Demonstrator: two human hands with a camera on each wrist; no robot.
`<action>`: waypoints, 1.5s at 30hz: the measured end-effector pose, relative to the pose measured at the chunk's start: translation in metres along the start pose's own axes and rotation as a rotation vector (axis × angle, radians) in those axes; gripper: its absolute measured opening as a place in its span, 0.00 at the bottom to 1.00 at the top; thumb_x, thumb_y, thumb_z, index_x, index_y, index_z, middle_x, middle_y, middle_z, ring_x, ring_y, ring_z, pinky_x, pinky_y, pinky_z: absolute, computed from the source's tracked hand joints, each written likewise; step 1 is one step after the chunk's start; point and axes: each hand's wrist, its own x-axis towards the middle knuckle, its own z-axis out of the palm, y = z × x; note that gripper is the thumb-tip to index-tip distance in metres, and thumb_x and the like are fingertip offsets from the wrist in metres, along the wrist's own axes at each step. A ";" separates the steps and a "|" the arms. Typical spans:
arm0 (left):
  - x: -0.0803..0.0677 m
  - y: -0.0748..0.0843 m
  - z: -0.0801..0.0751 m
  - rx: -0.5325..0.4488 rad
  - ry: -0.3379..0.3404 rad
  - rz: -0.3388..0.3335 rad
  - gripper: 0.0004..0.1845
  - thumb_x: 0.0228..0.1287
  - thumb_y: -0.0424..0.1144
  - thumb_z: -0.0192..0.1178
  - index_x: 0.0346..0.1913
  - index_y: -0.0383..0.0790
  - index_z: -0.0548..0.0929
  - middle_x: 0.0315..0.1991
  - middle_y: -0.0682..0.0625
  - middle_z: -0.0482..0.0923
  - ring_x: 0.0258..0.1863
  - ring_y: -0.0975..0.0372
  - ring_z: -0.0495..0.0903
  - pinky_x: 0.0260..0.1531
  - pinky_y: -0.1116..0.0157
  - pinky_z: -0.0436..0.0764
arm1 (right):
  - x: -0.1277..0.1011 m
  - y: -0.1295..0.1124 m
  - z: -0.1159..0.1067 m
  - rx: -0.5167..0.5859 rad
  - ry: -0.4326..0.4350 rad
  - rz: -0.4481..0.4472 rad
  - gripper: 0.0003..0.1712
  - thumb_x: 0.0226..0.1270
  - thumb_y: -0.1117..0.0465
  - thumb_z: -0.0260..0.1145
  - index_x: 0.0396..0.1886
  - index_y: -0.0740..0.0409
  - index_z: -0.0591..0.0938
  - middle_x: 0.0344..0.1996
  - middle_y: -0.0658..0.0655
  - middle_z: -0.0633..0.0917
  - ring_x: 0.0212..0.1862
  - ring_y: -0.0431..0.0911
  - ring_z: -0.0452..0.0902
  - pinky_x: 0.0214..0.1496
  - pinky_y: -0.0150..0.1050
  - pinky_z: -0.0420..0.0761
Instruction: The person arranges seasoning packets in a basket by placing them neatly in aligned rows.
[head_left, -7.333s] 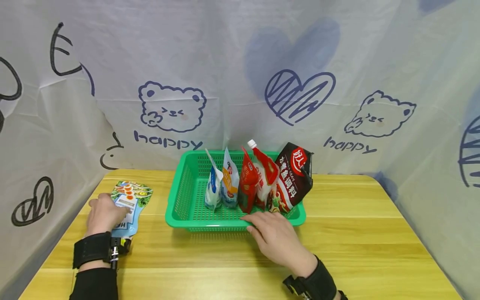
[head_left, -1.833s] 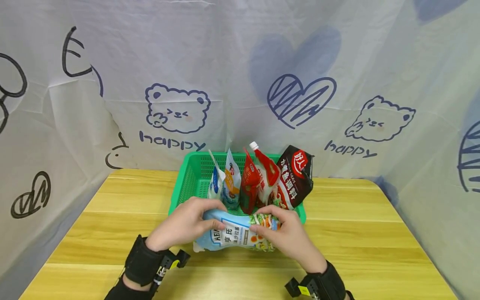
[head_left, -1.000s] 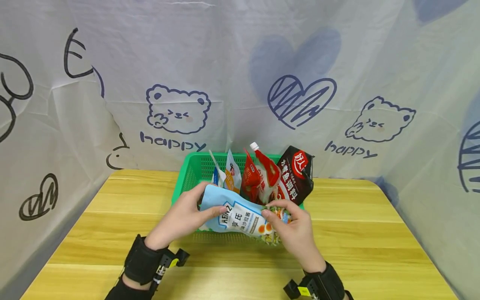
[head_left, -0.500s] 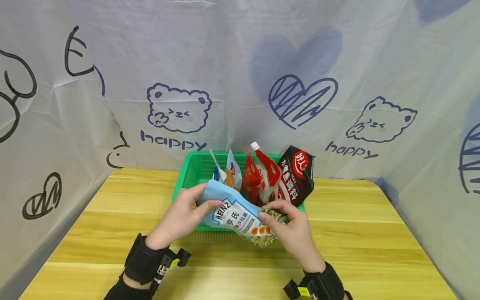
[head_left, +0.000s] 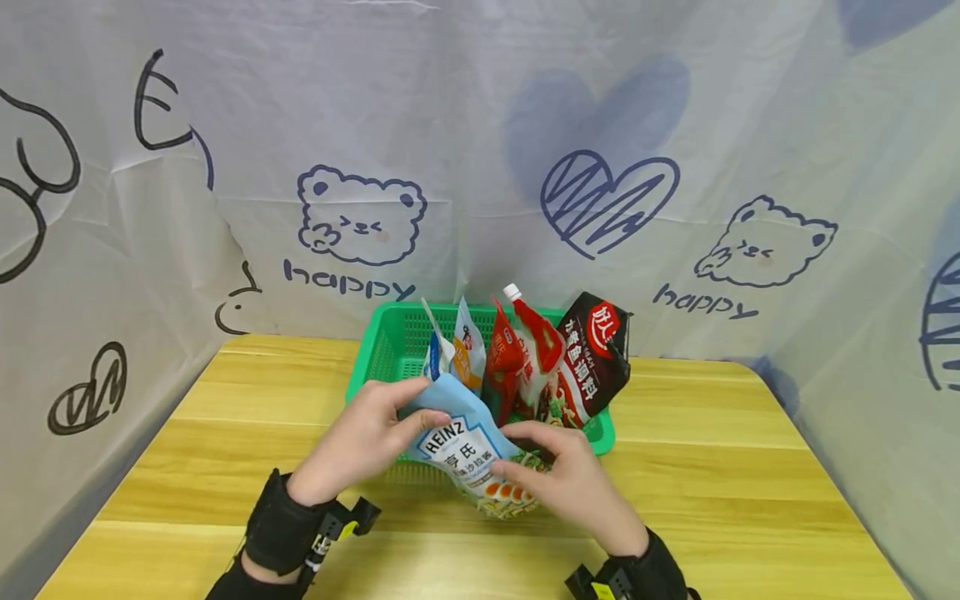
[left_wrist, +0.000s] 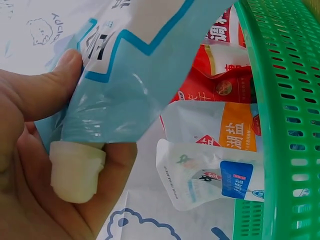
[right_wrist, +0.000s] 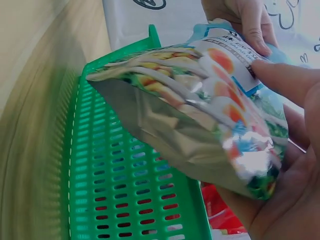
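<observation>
Green plastic formed the basket [head_left: 371, 363], whose near rim sat just behind the Heinz pouch [head_left: 468, 446]; open floor lay at its 9 o'clock end, while the salt packets [head_left: 453, 358], red pouches [head_left: 517, 358] and dark sachet [head_left: 596, 350] crowded toward 3 o'clock. The left hand [head_left: 360, 442] pinched the pouch's capped spout end between thumb and curled fingers. The right hand [head_left: 566, 479] cupped the printed bottom end at 5 o'clock, fingers wrapped round it. The pouch hung tilted over the near rim.
</observation>
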 end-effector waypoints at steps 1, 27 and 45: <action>0.000 0.000 0.000 0.006 -0.008 0.005 0.04 0.70 0.39 0.68 0.39 0.47 0.83 0.27 0.60 0.77 0.26 0.67 0.74 0.29 0.69 0.73 | 0.000 0.000 0.001 -0.015 -0.017 -0.005 0.18 0.67 0.55 0.76 0.55 0.53 0.88 0.47 0.50 0.90 0.48 0.44 0.87 0.52 0.40 0.86; -0.002 -0.002 -0.007 -0.046 -0.132 0.220 0.13 0.66 0.25 0.68 0.48 0.45 0.87 0.42 0.56 0.85 0.40 0.64 0.82 0.41 0.64 0.84 | -0.001 0.008 0.031 0.136 -0.072 -0.021 0.09 0.64 0.62 0.78 0.39 0.53 0.84 0.41 0.55 0.87 0.44 0.42 0.87 0.39 0.40 0.89; -0.011 0.008 -0.044 -0.007 0.121 0.355 0.25 0.57 0.10 0.62 0.46 0.43 0.87 0.42 0.51 0.85 0.43 0.62 0.80 0.46 0.70 0.80 | 0.004 0.018 0.013 -0.155 0.155 -0.211 0.13 0.77 0.65 0.64 0.56 0.52 0.85 0.52 0.49 0.87 0.55 0.45 0.84 0.55 0.44 0.84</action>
